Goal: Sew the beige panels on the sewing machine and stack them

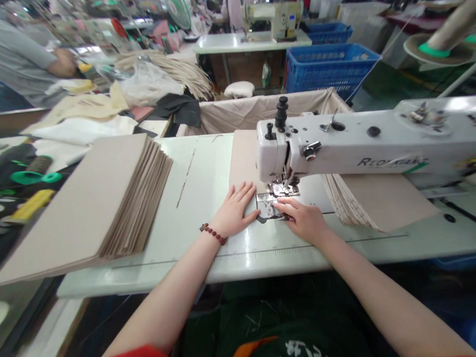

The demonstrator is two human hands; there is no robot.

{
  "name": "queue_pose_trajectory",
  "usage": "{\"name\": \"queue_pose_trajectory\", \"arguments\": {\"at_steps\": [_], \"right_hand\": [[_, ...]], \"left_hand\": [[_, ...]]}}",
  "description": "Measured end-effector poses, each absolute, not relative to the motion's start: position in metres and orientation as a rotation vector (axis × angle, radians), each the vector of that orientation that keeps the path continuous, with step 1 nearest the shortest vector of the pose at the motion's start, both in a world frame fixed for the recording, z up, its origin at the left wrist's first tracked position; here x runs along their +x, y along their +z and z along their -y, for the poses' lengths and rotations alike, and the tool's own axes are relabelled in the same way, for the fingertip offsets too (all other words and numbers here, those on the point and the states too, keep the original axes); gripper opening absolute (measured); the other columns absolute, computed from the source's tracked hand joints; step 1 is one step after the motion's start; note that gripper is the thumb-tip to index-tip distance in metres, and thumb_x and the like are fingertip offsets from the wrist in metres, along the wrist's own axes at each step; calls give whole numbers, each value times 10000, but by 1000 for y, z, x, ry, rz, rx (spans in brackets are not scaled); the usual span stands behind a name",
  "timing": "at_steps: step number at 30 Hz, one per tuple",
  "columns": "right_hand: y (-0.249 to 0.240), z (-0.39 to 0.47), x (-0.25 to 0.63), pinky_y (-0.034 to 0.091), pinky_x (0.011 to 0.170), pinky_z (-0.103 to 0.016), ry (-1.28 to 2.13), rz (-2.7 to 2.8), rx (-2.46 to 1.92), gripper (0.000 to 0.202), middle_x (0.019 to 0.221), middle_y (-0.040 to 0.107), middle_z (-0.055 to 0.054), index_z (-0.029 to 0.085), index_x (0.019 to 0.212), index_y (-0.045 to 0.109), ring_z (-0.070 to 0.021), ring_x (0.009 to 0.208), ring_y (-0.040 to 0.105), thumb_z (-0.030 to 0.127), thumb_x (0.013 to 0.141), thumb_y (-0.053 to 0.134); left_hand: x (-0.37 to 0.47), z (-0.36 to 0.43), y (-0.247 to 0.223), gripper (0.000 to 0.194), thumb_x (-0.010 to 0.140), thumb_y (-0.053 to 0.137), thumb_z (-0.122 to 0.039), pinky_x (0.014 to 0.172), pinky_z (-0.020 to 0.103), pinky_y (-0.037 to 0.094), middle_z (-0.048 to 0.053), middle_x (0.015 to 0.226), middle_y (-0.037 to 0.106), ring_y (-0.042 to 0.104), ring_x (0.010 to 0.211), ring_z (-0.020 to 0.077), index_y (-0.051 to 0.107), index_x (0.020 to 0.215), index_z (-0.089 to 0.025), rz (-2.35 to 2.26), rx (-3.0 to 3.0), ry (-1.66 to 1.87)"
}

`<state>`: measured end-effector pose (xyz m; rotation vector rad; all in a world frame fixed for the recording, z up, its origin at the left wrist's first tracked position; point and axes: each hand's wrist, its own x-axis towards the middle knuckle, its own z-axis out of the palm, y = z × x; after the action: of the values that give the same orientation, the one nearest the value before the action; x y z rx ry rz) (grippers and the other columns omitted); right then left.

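Observation:
A beige panel (243,160) lies on the pale sewing table (207,201), its right part hidden behind the head of a white sewing machine (339,142). Spread flat, my left hand (236,209) touches the panel's near edge, fingers apart, a beaded bracelet at the wrist. My right hand (305,217) is at the metal plate (266,203) just in front of the needle area, fingers close together; whatever they hold, if anything, is too small to make out. At the left stands a thick stack of beige panels (81,196). More beige pieces (384,198) lie under the machine arm.
Beyond the table is a cloth-lined bin (243,111), with blue crates (328,69) and another sewing machine (270,19) behind it. Fabric scraps (86,124) and thread spools (36,174) lie at the left. A person in grey (15,56) is at the upper left.

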<state>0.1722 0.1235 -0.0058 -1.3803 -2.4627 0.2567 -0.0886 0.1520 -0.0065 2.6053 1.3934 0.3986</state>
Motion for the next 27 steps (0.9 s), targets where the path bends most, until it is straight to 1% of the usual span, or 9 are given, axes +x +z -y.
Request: {"name": "queue_pose_trajectory", "arguments": {"at_steps": [5, 8, 10, 12, 14, 16, 20, 23, 27], "right_hand": [[-1, -122, 171, 520, 845, -319, 230, 2458, -1405, 464, 1408, 561, 7, 336, 1352, 556, -204, 1110, 628, 194, 912, 519], [6, -120, 169, 517, 844, -311, 213, 2498, -1435, 470, 1426, 545, 18, 329, 1371, 540, -209, 1138, 616, 192, 924, 486], [13, -112, 167, 524, 814, -308, 203, 2527, -1450, 491, 1438, 535, 10, 309, 1386, 526, -219, 1129, 622, 177, 916, 478], [19, -94, 165, 536, 764, -312, 217, 2565, -1440, 496, 1428, 547, -4, 298, 1367, 547, -223, 1047, 658, 175, 887, 511], [25, -66, 167, 543, 744, -320, 310, 2603, -1383, 486, 1400, 572, -8, 312, 1318, 584, -215, 958, 681, 179, 852, 557], [27, -32, 173, 536, 788, -322, 508, 2562, -1300, 456, 1357, 600, -2, 331, 1282, 599, -204, 964, 674, 182, 853, 565], [17, 25, 194, 525, 759, -296, 854, 2139, -1412, 193, 1006, 697, -25, 272, 1056, 658, -177, 852, 658, 262, 926, 516], [2, 40, 209, 528, 708, -309, 919, 1840, -1595, 171, 853, 681, -26, 248, 918, 628, -188, 770, 645, 372, 938, 513], [-9, 41, 222, 534, 685, -328, 911, 1738, -1713, 213, 821, 676, -10, 248, 968, 596, -196, 730, 645, 448, 910, 550]], "left_hand": [[-86, -151, -7, 747, 950, 470, -524, 1212, 478, 127, 139, 1600, 230, 175, 1490, 277, 243, 1544, -131, -1402, 2621, 398], [-82, -150, 2, 682, 962, 432, -546, 1183, 475, 209, 143, 1471, 472, 391, 1398, 278, 337, 1506, -145, -1562, 2572, 437], [-84, -145, 10, 602, 999, 348, -514, 1106, 488, 328, 150, 1215, 664, 581, 1205, 288, 402, 1466, -138, -1798, 2471, 473], [-94, -132, 15, 556, 1014, 303, -469, 980, 513, 429, 171, 1026, 703, 650, 1035, 324, 474, 1407, -115, -2017, 2359, 473], [-110, -106, 13, 494, 999, 348, -421, 911, 543, 460, 202, 1062, 666, 629, 1032, 366, 533, 1350, -127, -2149, 2304, 460], [-129, -69, 6, 419, 977, 396, -328, 951, 567, 445, 209, 1215, 592, 566, 1140, 380, 552, 1331, -168, -2177, 2309, 487], [-152, -2, -9, 489, 946, 355, -147, 1100, 585, 355, 147, 1427, 450, 401, 1360, 339, 462, 1411, -248, -2001, 2298, 532], [-143, 8, -10, 533, 940, 333, -107, 1146, 612, 283, 103, 1484, 406, 298, 1438, 318, 422, 1437, -277, -1811, 2323, 506], [-109, -13, 3, 457, 951, 359, -124, 1156, 583, 287, 91, 1455, 443, 328, 1420, 304, 499, 1366, -253, -1644, 2380, 508]]}}
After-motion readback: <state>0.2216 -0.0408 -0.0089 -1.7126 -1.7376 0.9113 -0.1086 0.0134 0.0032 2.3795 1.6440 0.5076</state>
